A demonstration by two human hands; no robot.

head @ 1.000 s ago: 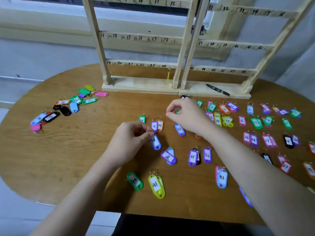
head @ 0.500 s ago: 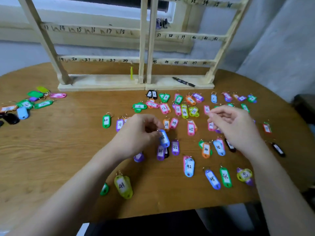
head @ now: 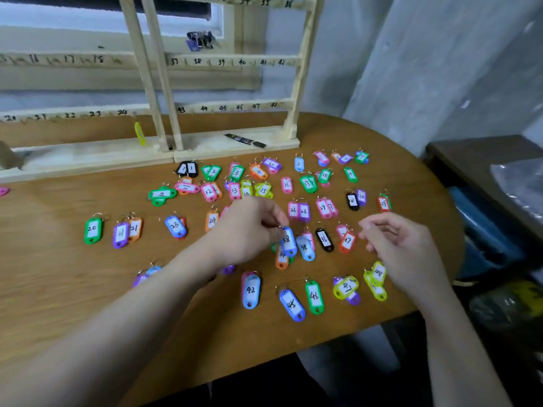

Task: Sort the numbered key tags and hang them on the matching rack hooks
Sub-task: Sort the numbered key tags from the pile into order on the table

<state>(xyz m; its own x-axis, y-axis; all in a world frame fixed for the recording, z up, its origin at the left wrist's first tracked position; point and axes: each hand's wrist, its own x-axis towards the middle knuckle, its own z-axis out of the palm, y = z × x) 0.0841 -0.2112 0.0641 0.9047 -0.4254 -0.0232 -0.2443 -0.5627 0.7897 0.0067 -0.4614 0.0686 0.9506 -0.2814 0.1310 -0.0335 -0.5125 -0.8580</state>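
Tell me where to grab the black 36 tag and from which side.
Pinch the black 36 tag by its metal ring at the far end, coming from above. It lies flat, ring toward the rack, so the body offers no edge to get under. The free right hand is nearest.

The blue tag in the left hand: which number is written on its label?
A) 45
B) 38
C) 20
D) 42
B: the fingers of the left hand pinch the top of the blue tag, and its white label reads 38, beside a second, light blue tag also marked 38.
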